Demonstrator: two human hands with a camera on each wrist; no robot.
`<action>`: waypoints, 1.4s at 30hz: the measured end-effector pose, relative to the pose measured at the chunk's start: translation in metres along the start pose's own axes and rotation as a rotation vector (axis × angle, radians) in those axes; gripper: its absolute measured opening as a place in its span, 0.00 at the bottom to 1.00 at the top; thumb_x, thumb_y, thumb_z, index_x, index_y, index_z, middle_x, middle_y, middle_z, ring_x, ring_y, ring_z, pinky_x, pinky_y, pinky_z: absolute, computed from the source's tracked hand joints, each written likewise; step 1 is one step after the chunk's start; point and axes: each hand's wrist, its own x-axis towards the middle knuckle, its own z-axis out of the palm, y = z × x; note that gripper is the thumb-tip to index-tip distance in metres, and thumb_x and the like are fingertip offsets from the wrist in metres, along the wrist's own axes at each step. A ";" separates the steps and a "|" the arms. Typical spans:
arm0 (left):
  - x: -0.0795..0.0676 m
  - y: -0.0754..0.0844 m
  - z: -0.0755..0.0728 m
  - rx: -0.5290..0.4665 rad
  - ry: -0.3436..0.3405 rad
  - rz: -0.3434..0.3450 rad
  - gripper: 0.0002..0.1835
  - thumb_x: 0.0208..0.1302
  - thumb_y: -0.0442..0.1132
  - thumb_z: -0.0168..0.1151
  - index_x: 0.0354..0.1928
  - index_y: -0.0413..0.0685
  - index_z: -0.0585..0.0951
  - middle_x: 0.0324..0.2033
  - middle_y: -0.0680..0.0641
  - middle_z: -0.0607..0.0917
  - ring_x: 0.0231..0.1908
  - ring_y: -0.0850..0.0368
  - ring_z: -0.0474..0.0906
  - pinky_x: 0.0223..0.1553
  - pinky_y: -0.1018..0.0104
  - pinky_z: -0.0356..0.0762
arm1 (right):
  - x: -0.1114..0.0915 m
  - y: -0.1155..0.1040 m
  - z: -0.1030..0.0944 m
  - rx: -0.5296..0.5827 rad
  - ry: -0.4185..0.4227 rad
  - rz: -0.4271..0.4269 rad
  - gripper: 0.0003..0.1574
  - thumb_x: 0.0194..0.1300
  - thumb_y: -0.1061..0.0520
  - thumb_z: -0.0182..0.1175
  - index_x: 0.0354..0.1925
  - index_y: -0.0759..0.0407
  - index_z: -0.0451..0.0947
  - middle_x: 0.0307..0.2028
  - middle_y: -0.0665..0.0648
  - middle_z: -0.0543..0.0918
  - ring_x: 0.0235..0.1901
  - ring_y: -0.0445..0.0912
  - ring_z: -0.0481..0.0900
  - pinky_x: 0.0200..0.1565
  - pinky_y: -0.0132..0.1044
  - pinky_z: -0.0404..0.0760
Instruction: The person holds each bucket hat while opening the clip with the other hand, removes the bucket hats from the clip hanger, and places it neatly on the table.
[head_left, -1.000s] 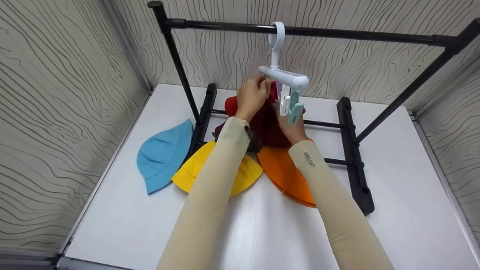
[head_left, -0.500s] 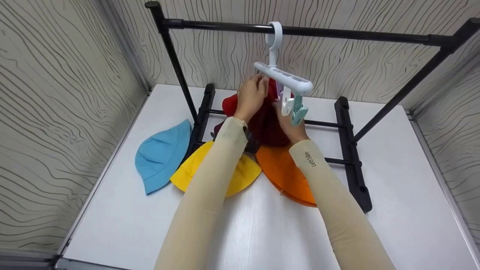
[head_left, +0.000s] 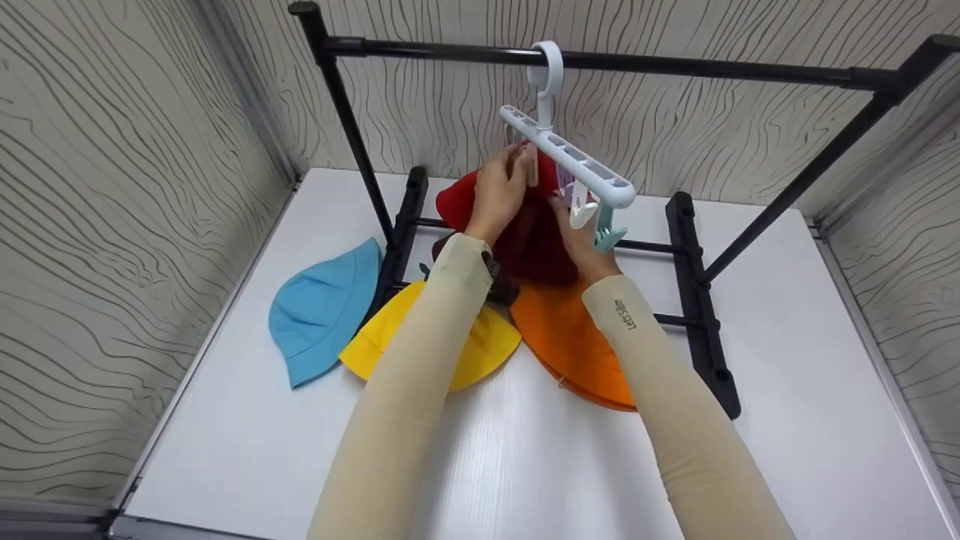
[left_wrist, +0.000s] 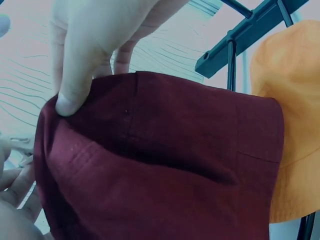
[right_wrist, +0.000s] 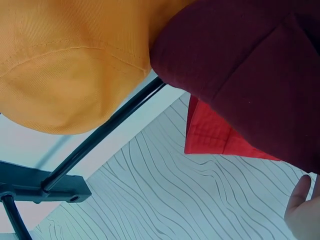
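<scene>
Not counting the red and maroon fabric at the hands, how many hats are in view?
3, in the head view: a blue hat at left, a yellow hat beside it, an orange hat right of that. More may be hidden under the maroon fabric.

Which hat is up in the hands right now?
The dark red hat, up between the left hand and right hand; the blue hat, yellow hat and orange hat lie lower, in neither hand.

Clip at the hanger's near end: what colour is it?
That clip is pale mint green; the head view shows it best.
</scene>
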 end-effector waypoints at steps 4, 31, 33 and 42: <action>-0.002 -0.003 -0.002 0.018 -0.002 0.005 0.22 0.74 0.46 0.47 0.65 0.46 0.71 0.60 0.46 0.78 0.60 0.56 0.73 0.64 0.63 0.69 | 0.003 0.000 -0.001 0.000 0.010 -0.053 0.34 0.69 0.50 0.56 0.66 0.65 0.62 0.63 0.62 0.72 0.64 0.49 0.67 0.70 0.40 0.61; -0.025 -0.030 -0.018 0.054 -0.047 0.036 0.21 0.75 0.41 0.47 0.64 0.41 0.72 0.60 0.43 0.77 0.59 0.53 0.72 0.62 0.63 0.69 | -0.018 -0.009 -0.023 0.052 0.029 -0.363 0.07 0.58 0.74 0.49 0.25 0.69 0.68 0.18 0.44 0.60 0.20 0.34 0.58 0.27 0.26 0.58; -0.026 -0.031 -0.018 0.057 -0.044 0.042 0.20 0.74 0.41 0.47 0.63 0.41 0.72 0.59 0.43 0.77 0.59 0.52 0.73 0.63 0.63 0.69 | -0.014 0.002 -0.022 0.053 0.035 -0.382 0.07 0.58 0.74 0.50 0.25 0.69 0.69 0.18 0.45 0.61 0.20 0.34 0.58 0.27 0.26 0.59; -0.039 -0.038 -0.019 0.056 -0.055 0.070 0.20 0.74 0.40 0.48 0.62 0.40 0.74 0.57 0.43 0.78 0.58 0.52 0.73 0.62 0.61 0.69 | -0.020 0.016 -0.029 0.011 0.031 -0.361 0.06 0.56 0.76 0.55 0.27 0.70 0.76 0.22 0.55 0.70 0.27 0.44 0.65 0.33 0.27 0.64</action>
